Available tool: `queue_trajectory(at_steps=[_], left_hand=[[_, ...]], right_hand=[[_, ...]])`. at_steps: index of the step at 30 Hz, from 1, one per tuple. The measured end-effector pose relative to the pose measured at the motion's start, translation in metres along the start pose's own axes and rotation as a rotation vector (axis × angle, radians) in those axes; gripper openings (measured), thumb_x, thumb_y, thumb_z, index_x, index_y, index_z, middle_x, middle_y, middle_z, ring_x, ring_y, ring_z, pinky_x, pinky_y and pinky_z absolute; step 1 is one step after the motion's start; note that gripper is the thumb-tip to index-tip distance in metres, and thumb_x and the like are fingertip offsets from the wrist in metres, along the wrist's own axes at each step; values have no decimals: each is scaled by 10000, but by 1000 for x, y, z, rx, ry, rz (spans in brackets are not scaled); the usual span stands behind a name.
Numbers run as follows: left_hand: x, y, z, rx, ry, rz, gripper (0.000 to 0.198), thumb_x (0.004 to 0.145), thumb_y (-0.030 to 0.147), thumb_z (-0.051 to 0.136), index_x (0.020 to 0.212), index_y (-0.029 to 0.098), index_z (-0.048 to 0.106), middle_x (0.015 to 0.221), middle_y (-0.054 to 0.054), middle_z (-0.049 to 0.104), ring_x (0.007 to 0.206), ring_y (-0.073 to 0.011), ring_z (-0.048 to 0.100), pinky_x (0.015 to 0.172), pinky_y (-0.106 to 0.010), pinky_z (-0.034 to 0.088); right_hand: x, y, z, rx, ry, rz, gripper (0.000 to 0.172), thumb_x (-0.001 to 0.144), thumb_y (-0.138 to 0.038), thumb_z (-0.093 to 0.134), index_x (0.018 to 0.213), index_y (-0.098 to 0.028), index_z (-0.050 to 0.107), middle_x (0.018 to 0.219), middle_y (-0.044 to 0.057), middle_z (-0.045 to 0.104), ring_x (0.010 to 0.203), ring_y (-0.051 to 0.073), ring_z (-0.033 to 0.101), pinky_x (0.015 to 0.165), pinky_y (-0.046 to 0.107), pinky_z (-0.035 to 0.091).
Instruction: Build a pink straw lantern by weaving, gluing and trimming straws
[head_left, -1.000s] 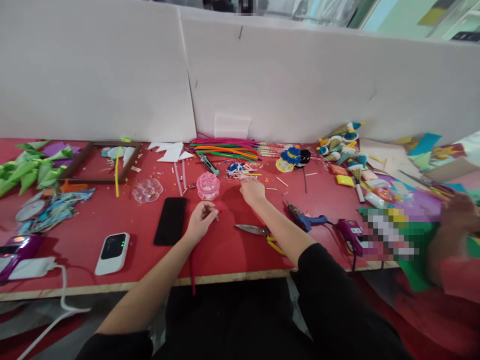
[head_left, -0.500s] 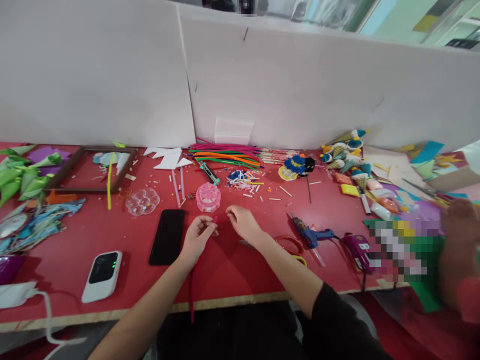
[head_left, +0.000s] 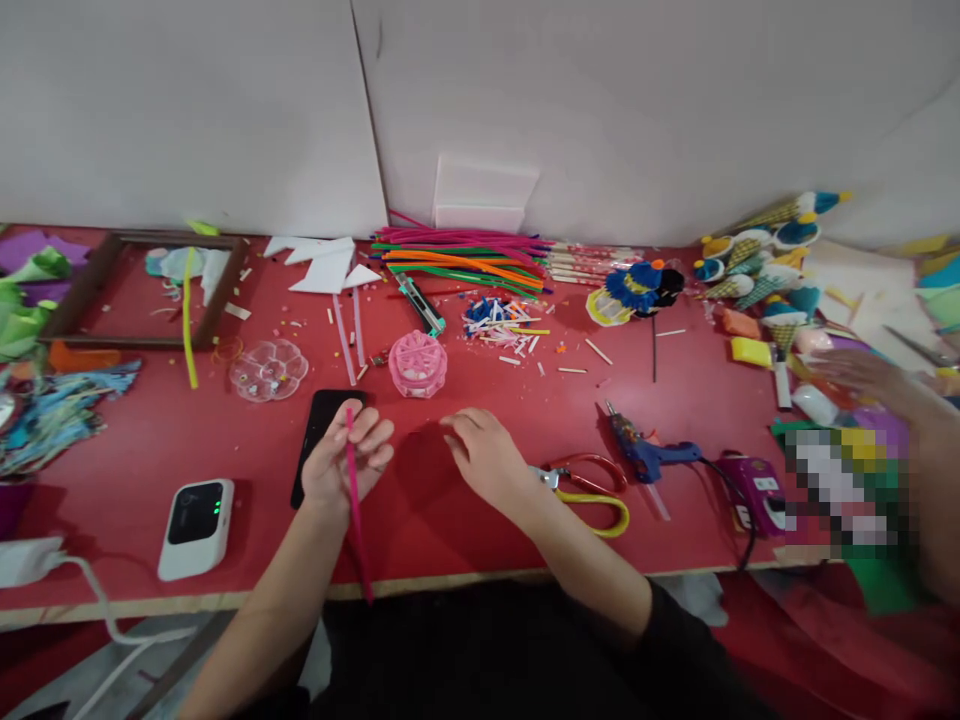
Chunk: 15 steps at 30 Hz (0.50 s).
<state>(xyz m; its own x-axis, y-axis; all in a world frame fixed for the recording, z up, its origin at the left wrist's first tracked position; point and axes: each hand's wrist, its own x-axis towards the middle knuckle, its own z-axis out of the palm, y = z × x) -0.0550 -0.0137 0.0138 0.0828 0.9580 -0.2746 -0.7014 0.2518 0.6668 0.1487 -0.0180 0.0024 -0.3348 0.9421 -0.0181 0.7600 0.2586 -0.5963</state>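
Observation:
A pink pipe cleaner (head_left: 355, 500) is pinched near its upper end in my left hand (head_left: 346, 458), between thumb and forefinger, palm turned up. Its lower end hangs past the table's front edge. Behind that hand lies a black phone (head_left: 315, 425), partly covered by it. My right hand (head_left: 491, 465) hovers low over the table, palm down with loosely bent fingers, and nothing shows in it. Scissors (head_left: 592, 498) with red and yellow handles lie just right of its wrist. Ahead, between both hands, stands a round pink box (head_left: 418, 365).
Pipe cleaners (head_left: 465, 262) lie bundled at the back. A glue gun (head_left: 645, 450) rests on the right, near a purple box (head_left: 754, 495). A co-worker's hand (head_left: 862, 378) reaches in at the far right. A white device (head_left: 196, 530) and a frame (head_left: 142, 240) are left.
My left hand has moved left and turned palm up with the pink pipe cleaner. My right hand has come slightly away from it. The view has tilted down; the co-worker's hand has reached further in.

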Motion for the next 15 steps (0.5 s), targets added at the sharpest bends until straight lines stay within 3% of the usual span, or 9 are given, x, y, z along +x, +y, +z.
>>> queue_trajectory(at_steps=[4,11,15], left_hand=[[1,6,3,-252,-82,-121,417,588,145,885,803,197,531,610,90,442,506,-43,425,415,-122,354],[10,-6,8,-143,123,-99,253,691,66,769,845,179,603,680,61,521,574,-53,516,473,-127,411],[13,-6,6,-158,159,-110,240,687,51,759,829,172,608,683,55,538,575,-53,531,488,-121,439]], right_hand=[[14,-11,15,-20,-69,-58,306,956,-150,591,1250,-162,677,1154,129,694,1087,249,638,1010,409,518],[28,-22,24,-87,-141,-52,257,961,-63,493,1040,-155,720,1079,125,674,989,243,641,883,379,543],[23,-17,22,-92,-127,-30,297,943,-30,474,1097,-145,701,1077,130,701,985,241,650,878,369,535]])
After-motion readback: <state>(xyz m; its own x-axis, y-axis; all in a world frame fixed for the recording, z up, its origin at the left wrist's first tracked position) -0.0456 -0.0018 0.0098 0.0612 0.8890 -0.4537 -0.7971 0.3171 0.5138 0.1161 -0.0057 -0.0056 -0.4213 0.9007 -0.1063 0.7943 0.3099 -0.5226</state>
